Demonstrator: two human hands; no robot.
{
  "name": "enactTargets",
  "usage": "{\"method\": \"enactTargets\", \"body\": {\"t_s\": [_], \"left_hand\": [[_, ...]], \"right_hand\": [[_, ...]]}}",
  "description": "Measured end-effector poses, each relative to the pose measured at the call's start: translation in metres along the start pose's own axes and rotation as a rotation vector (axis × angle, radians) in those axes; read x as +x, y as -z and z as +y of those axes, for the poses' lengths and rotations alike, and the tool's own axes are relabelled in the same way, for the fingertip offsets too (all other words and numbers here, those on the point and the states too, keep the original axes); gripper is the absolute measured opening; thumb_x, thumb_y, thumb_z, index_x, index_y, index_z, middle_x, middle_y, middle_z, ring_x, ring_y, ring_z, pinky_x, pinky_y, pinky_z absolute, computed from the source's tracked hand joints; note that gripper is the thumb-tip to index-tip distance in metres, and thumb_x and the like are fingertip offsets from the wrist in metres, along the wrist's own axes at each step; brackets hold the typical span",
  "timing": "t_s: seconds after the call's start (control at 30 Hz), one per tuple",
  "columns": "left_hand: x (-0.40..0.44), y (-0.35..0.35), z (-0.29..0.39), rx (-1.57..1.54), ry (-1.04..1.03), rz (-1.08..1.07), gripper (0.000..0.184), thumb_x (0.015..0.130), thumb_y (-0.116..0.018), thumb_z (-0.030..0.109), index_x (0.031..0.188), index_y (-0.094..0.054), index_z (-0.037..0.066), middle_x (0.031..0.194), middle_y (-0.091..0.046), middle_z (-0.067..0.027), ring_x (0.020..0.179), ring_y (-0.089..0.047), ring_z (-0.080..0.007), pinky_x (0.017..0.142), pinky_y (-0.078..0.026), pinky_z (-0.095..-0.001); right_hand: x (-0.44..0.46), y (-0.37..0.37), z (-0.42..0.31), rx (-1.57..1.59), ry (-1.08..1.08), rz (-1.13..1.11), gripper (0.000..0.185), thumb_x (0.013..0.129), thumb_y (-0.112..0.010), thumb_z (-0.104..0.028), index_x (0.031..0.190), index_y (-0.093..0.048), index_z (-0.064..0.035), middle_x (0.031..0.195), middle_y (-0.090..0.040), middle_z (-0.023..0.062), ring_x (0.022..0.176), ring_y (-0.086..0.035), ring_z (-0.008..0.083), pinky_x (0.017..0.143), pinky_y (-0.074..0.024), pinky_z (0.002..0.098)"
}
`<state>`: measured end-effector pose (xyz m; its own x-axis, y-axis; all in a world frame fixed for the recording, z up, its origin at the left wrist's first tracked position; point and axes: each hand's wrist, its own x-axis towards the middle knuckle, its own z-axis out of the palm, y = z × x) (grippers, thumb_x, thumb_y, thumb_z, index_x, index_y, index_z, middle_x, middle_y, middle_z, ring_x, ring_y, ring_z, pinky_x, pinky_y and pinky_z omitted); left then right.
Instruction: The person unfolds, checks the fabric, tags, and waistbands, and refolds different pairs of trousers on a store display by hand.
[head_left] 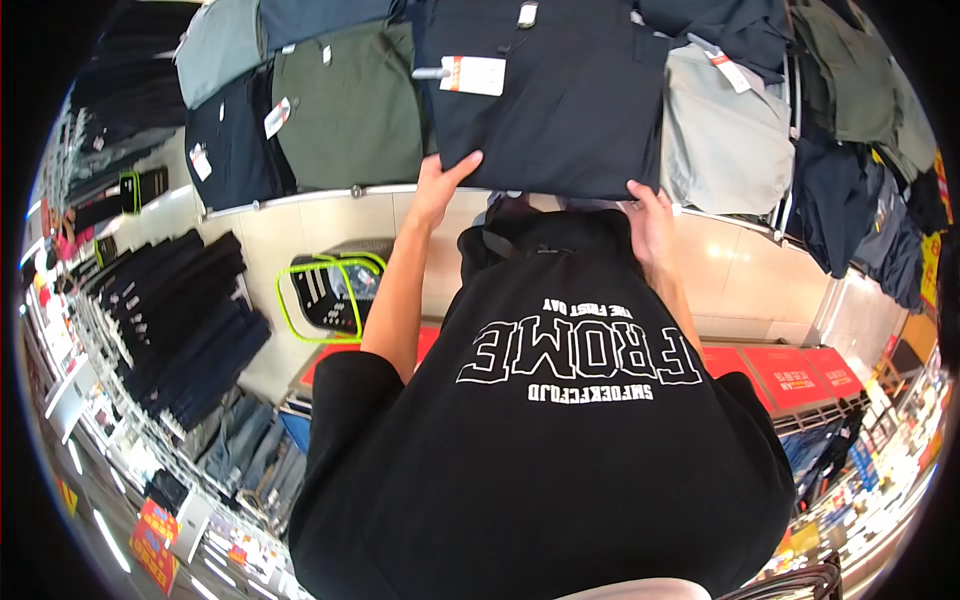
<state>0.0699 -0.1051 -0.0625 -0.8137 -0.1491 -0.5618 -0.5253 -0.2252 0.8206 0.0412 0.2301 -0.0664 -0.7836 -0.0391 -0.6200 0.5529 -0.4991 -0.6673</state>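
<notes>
A folded dark navy garment (560, 120) with a white and orange tag (473, 75) lies on the rack in front of me. My left hand (445, 188) grips its near left corner, thumb on top and fingers underneath. At the near right corner, my right hand (650, 212) holds the edge the same way, its fingers partly hidden below the cloth. To the left lies a folded dark green garment (345, 115), and to the right a light grey one (722, 140).
A black basket with a lime green rim (281, 300) stands on the floor at the left. Dark clothes (180, 310) hang on a rack farther left. Red panels (790, 375) are behind my torso at the right. More dark garments (832, 200) hang at the right.
</notes>
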Motion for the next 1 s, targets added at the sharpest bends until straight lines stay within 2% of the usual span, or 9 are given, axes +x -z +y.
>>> {"method": "enactTargets", "body": {"t_s": [0.13,0.2,0.33,0.4,0.5,0.67,0.73,0.87,1.0], "left_hand": [[0.006,-0.003,0.027,-0.085,-0.014,-0.052,0.046,0.080,-0.078,0.019,0.114,-0.062,-0.007,0.110,-0.067,-0.0101,0.101,-0.062,-0.0161,0.092,-0.047,-0.0301],[0.017,0.001,0.028,0.015,0.128,-0.061,0.046,0.080,-0.079,0.019,0.116,-0.062,-0.005,0.112,-0.067,-0.0090,0.103,-0.061,-0.0163,0.094,-0.046,-0.0305],[0.017,0.004,0.038,0.020,0.147,-0.097,0.047,0.078,-0.080,0.018,0.114,-0.062,-0.006,0.109,-0.068,-0.0109,0.098,-0.064,-0.0174,0.089,-0.050,-0.0305],[0.001,0.004,0.039,-0.058,0.098,-0.078,0.048,0.077,-0.081,0.018,0.113,-0.062,-0.007,0.107,-0.068,-0.0119,0.097,-0.065,-0.0182,0.089,-0.050,-0.0307],[0.002,0.008,0.023,-0.123,0.047,-0.064,0.048,0.077,-0.081,0.017,0.112,-0.061,-0.008,0.106,-0.068,-0.0131,0.096,-0.065,-0.0187,0.088,-0.051,-0.0306],[0.016,0.004,0.013,-0.167,0.025,-0.011,0.046,0.076,-0.080,0.013,0.113,-0.061,-0.008,0.106,-0.068,-0.0136,0.094,-0.066,-0.0182,0.088,-0.051,-0.0301],[0.014,0.003,0.026,-0.193,0.041,-0.036,0.045,0.077,-0.079,0.013,0.113,-0.061,-0.008,0.105,-0.068,-0.0135,0.093,-0.066,-0.0186,0.088,-0.052,-0.0303],[0.021,0.011,0.027,-0.195,0.087,-0.096,0.043,0.078,-0.078,0.013,0.111,-0.061,-0.007,0.105,-0.068,-0.0134,0.095,-0.066,-0.0192,0.089,-0.051,-0.0309],[0.017,0.008,0.026,-0.261,0.175,-0.148,0.060,0.078,-0.078,0.014,0.128,-0.051,-0.005,0.122,-0.061,-0.0136,0.111,-0.059,-0.0211,0.099,-0.046,-0.0325]], "right_hand": [[-0.007,-0.028,-0.020,-0.002,-0.037,0.009,0.035,0.085,-0.065,-0.005,0.118,-0.056,-0.0004,0.119,-0.060,0.0113,0.114,-0.055,0.0235,0.104,-0.0411,0.0439],[-0.006,-0.035,-0.027,-0.011,-0.087,-0.003,0.046,0.084,-0.067,-0.005,0.127,-0.052,0.0020,0.128,-0.056,0.0119,0.120,-0.052,0.0236,0.107,-0.0396,0.0423],[-0.004,-0.038,-0.037,-0.058,-0.201,-0.025,0.045,0.083,-0.068,-0.002,0.126,-0.052,0.0023,0.127,-0.058,0.0117,0.118,-0.055,0.0223,0.105,-0.0415,0.0388],[-0.006,-0.034,-0.040,-0.179,-0.036,-0.054,0.046,0.083,-0.067,0.001,0.126,-0.052,0.0033,0.124,-0.059,0.0115,0.115,-0.057,0.0214,0.102,-0.0434,0.0360],[-0.006,-0.028,-0.041,-0.180,-0.030,-0.115,0.045,0.083,-0.066,0.002,0.125,-0.052,0.0042,0.122,-0.061,0.0119,0.113,-0.059,0.0210,0.100,-0.0450,0.0343],[0.003,-0.037,-0.050,-0.070,-0.280,-0.127,0.048,0.086,-0.068,-0.009,0.128,-0.049,0.0030,0.126,-0.058,0.0137,0.116,-0.057,0.0227,0.101,-0.0444,0.0367],[0.008,-0.044,-0.057,-0.109,-0.383,-0.158,0.057,0.087,-0.071,-0.018,0.132,-0.046,0.0043,0.130,-0.056,0.0142,0.117,-0.056,0.0237,0.101,-0.0444,0.0369],[0.024,-0.045,-0.055,-0.275,-0.261,-0.168,0.064,0.086,-0.072,-0.023,0.135,-0.042,0.0066,0.131,-0.055,0.0145,0.119,-0.055,0.0237,0.102,-0.0441,0.0364],[0.038,-0.040,-0.065,-0.168,-0.327,-0.157,0.067,0.085,-0.074,-0.023,0.135,-0.042,0.0086,0.130,-0.056,0.0147,0.118,-0.057,0.0239,0.101,-0.0461,0.0360]]}}
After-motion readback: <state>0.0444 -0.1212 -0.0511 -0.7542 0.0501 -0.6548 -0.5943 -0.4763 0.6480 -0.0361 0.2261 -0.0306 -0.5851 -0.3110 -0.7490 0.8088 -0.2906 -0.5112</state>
